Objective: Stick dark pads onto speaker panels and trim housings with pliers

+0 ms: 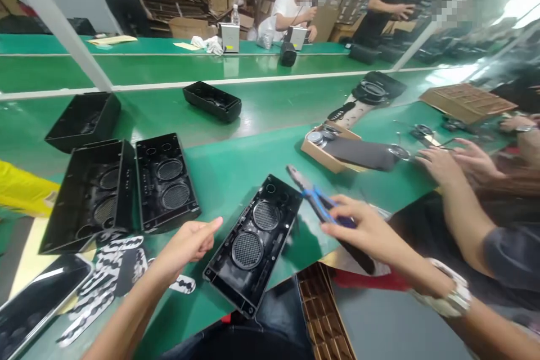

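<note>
A pair of pliers (317, 200) with blue and dark handles is gripped by my right hand (354, 225), its jaws pointing up and left. Just beneath the jaws, an open black speaker housing (257, 244) with two round mesh grilles lies tilted at the table's near edge. Close to the housing's left side is my left hand (189, 244), fingers curled in and thumb side toward the housing; whatever may be inside the curl is hidden. Black-and-white perforated strips (99, 287) lie left of that hand, and one short strip (183, 283) is beside the wrist.
More open black housings (166, 183) stand at the left, by a phone-like dark panel (40, 304). At the right are a cardboard box (324, 152) with parts and a co-worker's hands (451, 160). Another housing (213, 101) sits on the green line behind.
</note>
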### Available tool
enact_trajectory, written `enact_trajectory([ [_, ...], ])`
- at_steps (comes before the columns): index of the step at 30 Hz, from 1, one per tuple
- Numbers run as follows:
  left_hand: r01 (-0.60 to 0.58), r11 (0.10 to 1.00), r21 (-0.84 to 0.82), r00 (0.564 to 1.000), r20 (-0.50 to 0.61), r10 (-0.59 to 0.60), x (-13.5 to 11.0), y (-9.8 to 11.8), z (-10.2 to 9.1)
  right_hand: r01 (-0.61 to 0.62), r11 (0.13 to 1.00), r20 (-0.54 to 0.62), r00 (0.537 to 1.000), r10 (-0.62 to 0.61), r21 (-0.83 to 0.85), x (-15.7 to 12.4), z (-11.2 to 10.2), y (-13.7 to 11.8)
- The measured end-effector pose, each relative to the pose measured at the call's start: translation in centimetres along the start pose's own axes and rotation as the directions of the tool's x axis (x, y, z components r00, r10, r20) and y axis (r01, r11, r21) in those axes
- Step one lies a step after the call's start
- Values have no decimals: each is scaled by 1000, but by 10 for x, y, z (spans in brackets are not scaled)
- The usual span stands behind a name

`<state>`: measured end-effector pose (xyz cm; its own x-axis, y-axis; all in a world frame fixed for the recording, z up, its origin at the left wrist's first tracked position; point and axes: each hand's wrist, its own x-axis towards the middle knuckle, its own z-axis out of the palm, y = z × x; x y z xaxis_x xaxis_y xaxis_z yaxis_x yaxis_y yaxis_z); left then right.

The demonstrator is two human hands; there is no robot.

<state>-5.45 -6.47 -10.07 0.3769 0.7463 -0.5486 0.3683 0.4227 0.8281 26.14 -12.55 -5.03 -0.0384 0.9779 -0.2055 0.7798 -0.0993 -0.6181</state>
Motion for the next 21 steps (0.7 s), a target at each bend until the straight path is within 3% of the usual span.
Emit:
enact_trajectory([
  [3, 3, 941, 339, 997, -70, 22, 4, 3, 6, -57, 991, -182, 983, 34, -124, 20, 13, 38],
  [7, -35, 836, 548, 999, 46, 11, 4, 15, 11, -10, 993, -197, 980, -12, -113, 42, 33, 63],
  [10, -19, 669, 743, 999, -6, 35, -3, 38, 12, 34, 997, -269, 962, -52, -70, 45, 36, 65],
  [14, 153, 424, 893, 977, -201, 70, -20, 69, 27, 75, 994, -369, 929, -41, 78, 31, 38, 34],
  [15, 197, 367, 909, 968, -240, 75, -25, 75, 34, 92, 988, -354, 934, -43, 121, 27, 41, 20],
  [17, 253, 274, 928, 953, -288, 95, -31, 82, 50, 122, 943, -212, 976, -57, 310, 19, 52, -14],
  [18, 257, 244, 935, 950, -291, 112, -33, 84, 58, 113, 882, -103, 992, -74, 457, 17, 59, -31],
  [19, 253, 229, 940, 949, -287, 129, -35, 84, 65, 66, 767, 7, 996, -91, 638, 16, 67, -47],
  [21, 224, 249, 942, 950, -268, 158, -40, 82, 74, 0, 541, 86, 987, -135, 841, 15, 78, -69],
])
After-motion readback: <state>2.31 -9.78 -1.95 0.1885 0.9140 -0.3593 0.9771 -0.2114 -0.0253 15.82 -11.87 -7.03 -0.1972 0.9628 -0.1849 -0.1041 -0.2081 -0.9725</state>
